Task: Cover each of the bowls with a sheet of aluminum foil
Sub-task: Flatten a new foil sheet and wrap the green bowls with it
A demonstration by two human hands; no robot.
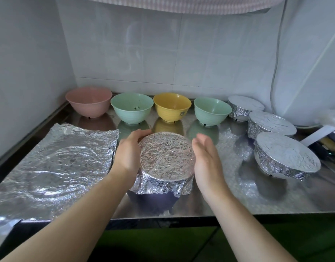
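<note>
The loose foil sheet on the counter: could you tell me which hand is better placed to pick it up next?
Left, probably: the left hand touches the wrapped bowl right beside the foil sheet; the right hand hovers on the bowl's far side.

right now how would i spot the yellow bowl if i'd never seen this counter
Look along the tiled back wall, where four uncovered bowls stand in a row. The yellow bowl is third from the left, between two green bowls. It alone is yellow, with a small dark print.
</note>
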